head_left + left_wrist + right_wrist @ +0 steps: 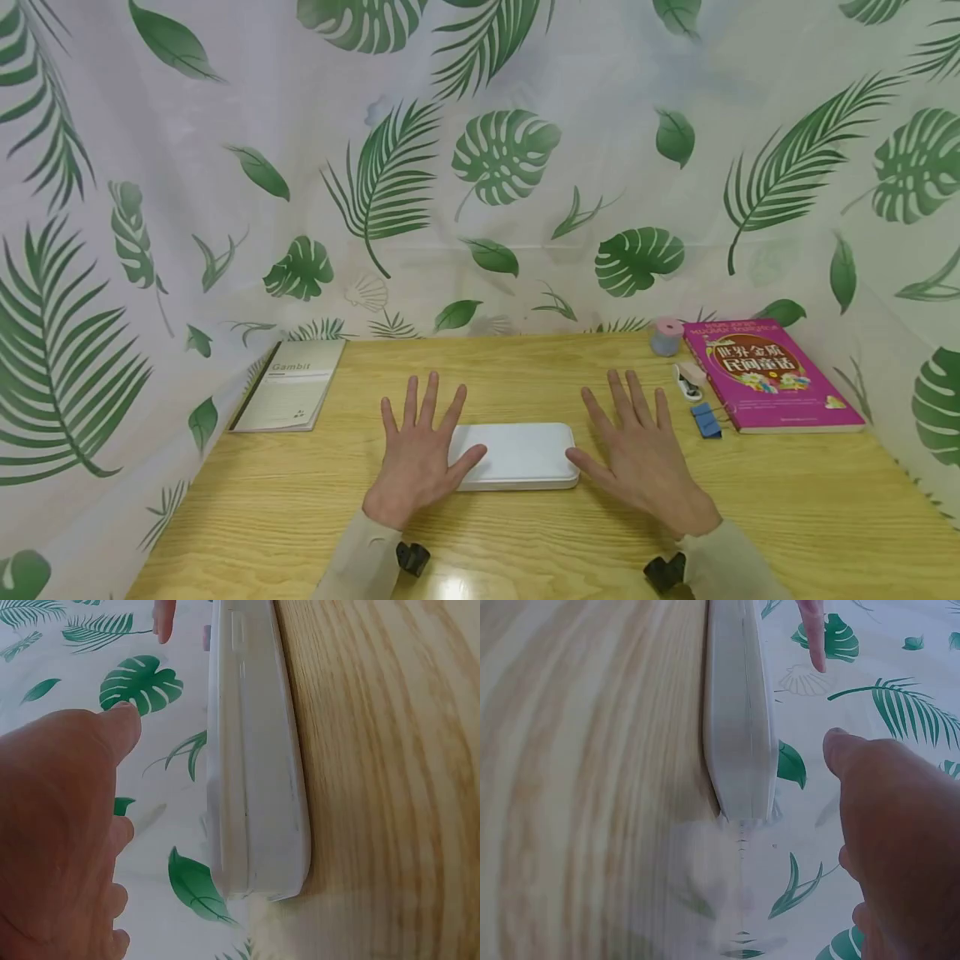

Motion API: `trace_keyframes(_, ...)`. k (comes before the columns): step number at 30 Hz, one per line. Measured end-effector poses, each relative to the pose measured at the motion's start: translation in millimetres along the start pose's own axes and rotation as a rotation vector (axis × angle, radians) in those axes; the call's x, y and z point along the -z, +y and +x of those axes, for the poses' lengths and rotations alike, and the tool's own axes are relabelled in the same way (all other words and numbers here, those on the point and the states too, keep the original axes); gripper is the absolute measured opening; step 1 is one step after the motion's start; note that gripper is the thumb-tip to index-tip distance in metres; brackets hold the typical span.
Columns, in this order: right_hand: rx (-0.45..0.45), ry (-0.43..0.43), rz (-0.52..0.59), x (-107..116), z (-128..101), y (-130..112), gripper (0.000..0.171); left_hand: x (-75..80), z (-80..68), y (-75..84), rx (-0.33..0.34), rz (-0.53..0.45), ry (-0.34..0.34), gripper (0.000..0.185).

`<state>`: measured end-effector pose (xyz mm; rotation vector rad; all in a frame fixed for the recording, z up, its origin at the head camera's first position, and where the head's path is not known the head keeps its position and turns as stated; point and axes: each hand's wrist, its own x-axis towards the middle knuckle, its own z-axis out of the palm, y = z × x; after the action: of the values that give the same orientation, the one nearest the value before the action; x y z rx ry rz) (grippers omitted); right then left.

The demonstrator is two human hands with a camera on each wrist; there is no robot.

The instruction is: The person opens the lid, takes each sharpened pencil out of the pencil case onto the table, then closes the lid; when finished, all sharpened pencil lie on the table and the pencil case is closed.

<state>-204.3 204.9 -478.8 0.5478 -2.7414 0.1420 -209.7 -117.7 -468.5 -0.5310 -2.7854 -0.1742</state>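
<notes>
Plainly, both the left hand (417, 454) and the right hand (640, 454) hovered spread wide and empty at either end of the flat white case (516, 455) lying mid-table (300, 500), so uneven grasping might have skidded its smooth shell sideways.

This is a small desk nook set up for study or recording: a wood-grain worktop (525, 517) closed in by a white curtain with green leaf print (480, 167), with a notebook (291, 385), a pink storybook (772, 375) and binder clips (705, 419) laid along its edges.
</notes>
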Motion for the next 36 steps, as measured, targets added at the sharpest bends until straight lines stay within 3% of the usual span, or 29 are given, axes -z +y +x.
trace_keyframes(5, 0.059, 0.013, 0.078, 0.2, 2.4, -1.8, 0.086, 3.0, 2.2, -7.2, -0.071, -0.076, -0.083, 0.095)
trace_keyframes(8, 0.1, 0.009, 0.149, 0.7, 4.5, -2.2, 0.087, 5.6, 4.4, -16.0, -0.122, -0.193, -0.164, 0.108)
trace_keyframes(12, 0.137, -0.031, 0.243, 0.3, 4.8, -2.0, 0.089, 6.5, 5.7, -26.3, -0.138, -0.345, -0.246, 0.117)
trace_keyframes(19, 0.138, -0.095, 0.306, -1.2, 3.6, -4.0, 0.088, 6.2, 4.2, -32.6, -0.143, -0.416, -0.27, 0.113)
trace_keyframes(26, 0.093, -0.184, 0.426, -1.9, 6.7, -10.0, 0.087, 3.2, 2.0, -33.8, -0.09, -0.45, -0.309, 0.116)
trace_keyframes(36, 0.053, -0.252, 0.512, -14.7, 4.9, -11.1, 0.097, 0.6, -3.8, -36.3, -0.083, -0.49, -0.309, 0.099)
